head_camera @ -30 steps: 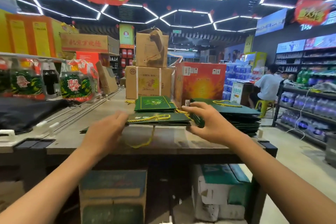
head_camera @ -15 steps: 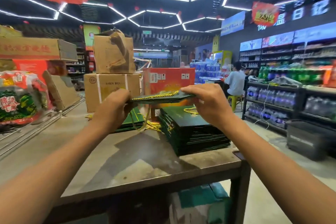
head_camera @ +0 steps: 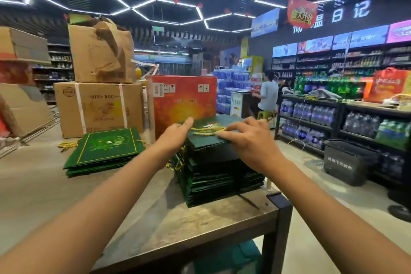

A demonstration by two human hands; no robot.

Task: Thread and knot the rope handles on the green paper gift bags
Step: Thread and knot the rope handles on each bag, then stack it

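Note:
A tall stack of flat dark green paper gift bags point(head_camera: 213, 171) stands at the table's right end. On its top bag point(head_camera: 206, 141) lie yellow rope handles point(head_camera: 208, 131). My left hand point(head_camera: 175, 137) rests at the top bag's left edge with straight fingers. At the right, my right hand point(head_camera: 249, 140) lies on the same bag, its fingertips touching the rope. A lower pile of green bags with a gold-framed flower print point(head_camera: 104, 151) sits to the left, with yellow rope point(head_camera: 66, 145) beside it.
Brown cartons point(head_camera: 97, 107) and a red-orange box point(head_camera: 182, 102) stand behind the bags on the grey table point(head_camera: 200, 222). The table's corner point(head_camera: 278, 201) is near the stack. A dark basket point(head_camera: 349, 162) sits on the floor at right, before drink shelves. A person sits farther back.
The bag that both hands held up in the air now lies on top of the tall stack at the right. Both hands came down with it and flattened.

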